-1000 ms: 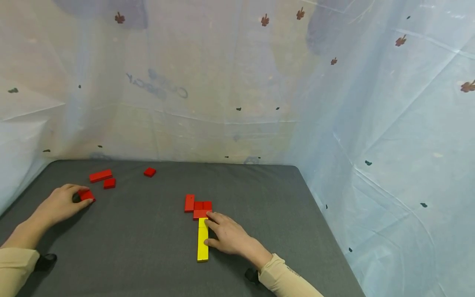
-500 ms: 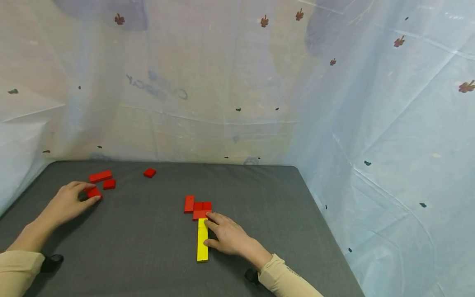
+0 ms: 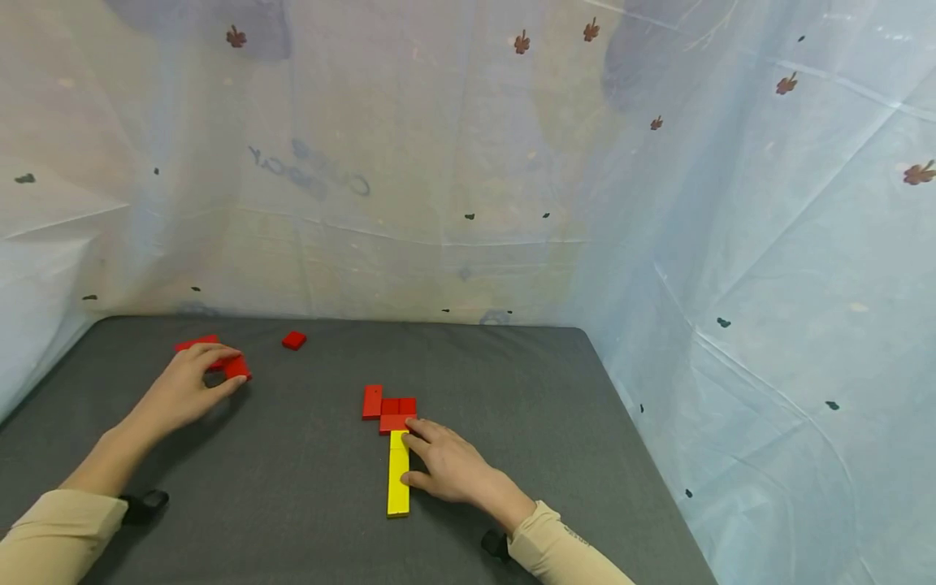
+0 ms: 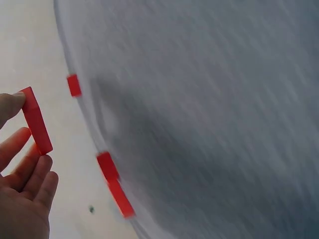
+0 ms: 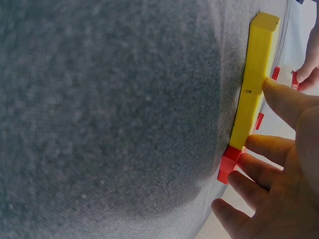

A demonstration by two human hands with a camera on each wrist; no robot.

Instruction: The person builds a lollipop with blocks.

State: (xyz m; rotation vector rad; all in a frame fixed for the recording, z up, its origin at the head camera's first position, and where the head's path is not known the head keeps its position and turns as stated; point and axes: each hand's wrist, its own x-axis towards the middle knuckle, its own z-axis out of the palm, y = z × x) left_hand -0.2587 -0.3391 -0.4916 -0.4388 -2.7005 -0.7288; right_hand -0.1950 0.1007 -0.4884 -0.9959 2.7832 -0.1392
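Note:
My left hand pinches a red block between thumb and fingertips, above the table at the left in the head view. In the middle, yellow blocks lie end to end in a narrow strip. Directly beyond the strip sits a cluster of red blocks, with another red block set lengthwise at its left. My right hand rests along the right side of the strip, thumb and fingers extended; its fingertips touch the yellow and the nearest red piece.
Toward the back left lie a long red block and a shorter red block, largely covered by the left hand in the head view. One more small red block lies near the far edge. Plastic sheeting hangs behind the grey tabletop.
My left hand has carried the red block to the right and slightly away, now overlapping the back-left blocks in the head view. The right hand and the yellow strip have stayed in place.

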